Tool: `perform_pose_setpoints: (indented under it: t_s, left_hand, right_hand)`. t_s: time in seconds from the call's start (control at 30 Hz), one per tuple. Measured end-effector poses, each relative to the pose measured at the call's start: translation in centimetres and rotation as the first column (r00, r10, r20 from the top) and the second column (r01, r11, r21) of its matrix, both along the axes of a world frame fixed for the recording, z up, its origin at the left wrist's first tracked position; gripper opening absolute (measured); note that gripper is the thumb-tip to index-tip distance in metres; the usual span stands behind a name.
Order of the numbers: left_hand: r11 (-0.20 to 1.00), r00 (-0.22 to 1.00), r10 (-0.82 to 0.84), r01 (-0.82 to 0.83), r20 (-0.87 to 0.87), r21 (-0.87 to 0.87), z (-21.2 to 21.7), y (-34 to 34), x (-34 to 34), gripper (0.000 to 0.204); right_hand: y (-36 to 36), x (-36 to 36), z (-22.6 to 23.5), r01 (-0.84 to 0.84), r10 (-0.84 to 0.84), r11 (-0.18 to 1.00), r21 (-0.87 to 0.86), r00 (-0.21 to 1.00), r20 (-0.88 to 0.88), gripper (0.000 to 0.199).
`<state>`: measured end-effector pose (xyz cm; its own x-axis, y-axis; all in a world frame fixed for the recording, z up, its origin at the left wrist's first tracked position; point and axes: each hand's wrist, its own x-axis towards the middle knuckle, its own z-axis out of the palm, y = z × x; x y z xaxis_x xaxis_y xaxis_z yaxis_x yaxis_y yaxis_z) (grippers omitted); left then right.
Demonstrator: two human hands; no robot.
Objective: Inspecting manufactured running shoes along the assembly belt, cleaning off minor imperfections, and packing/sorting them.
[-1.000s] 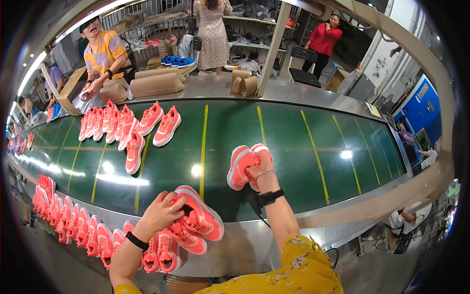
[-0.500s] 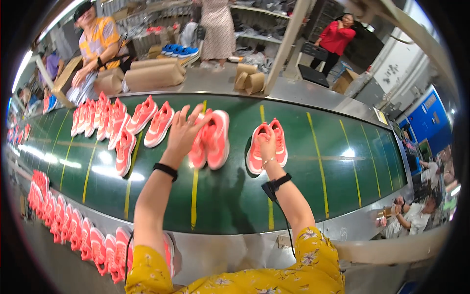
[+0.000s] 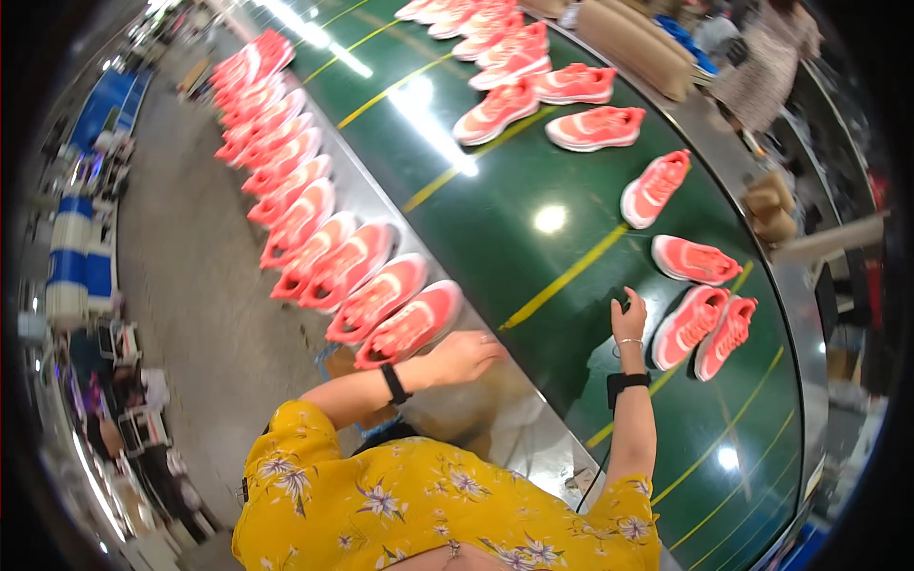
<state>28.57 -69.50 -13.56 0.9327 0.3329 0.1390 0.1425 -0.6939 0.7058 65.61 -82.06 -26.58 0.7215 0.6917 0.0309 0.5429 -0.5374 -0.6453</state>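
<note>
My left hand (image 3: 462,357) is over the metal edge of the belt, beside the nearest coral sneaker (image 3: 414,324) of a long row; its fingers are bent down and mostly hidden. Above the green belt, my right hand (image 3: 628,317) has its thumb and fingers apart with nothing between them. Just right of it stand two coral sneakers (image 3: 689,328) (image 3: 726,338) side by side. Beyond them one sneaker (image 3: 695,260) points toward the far edge, and another sneaker (image 3: 656,189) is set apart at an angle.
The green conveyor belt (image 3: 533,238) with yellow cross lines carries several more coral sneakers (image 3: 595,128) farther off. A metal ledge (image 3: 419,243) runs along its near side, next to the sneaker row. Brown paper rolls (image 3: 633,48) and a person (image 3: 766,67) are across the belt.
My view has turned left toward the sneaker row. My left hand has come back from two sneakers on the belt, which now lie apart. My right hand has left the pair it was touching.
</note>
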Motion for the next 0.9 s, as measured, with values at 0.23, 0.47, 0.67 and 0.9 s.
perform_pose_setpoints:
  t_s: [0.23, 0.47, 0.67, 0.9]
  left_hand:
    - [0.826, 0.834, 0.55, -0.551, 0.044, 0.116, 3.4, -1.5, -17.3, 0.018]
    - [0.493, 0.536, 0.842, -0.81, 0.061, 0.319, 5.8, 8.5, -29.4, 0.043]
    - [0.537, 0.594, 0.804, -0.72, -0.009, 0.439, 4.9, 16.2, -36.9, 0.07]
    - [0.869, 0.914, 0.396, -0.345, -0.082, 0.354, -0.5, 22.0, -39.2, 0.066]
  right_hand:
    - [4.1, -21.2, 9.3, -0.325, 0.395, 0.918, 0.228, 0.808, -0.437, 0.018]
    - [3.9, -40.4, 17.6, -0.641, 0.787, 0.605, 0.472, 0.571, -0.234, 0.04]
    - [5.3, -48.7, 16.7, -0.64, 0.664, 0.736, 0.219, 0.746, -0.052, 0.063]
    - [9.2, -52.4, 14.5, -0.52, 0.52, 0.854, -0.006, 0.853, 0.052, 0.064]
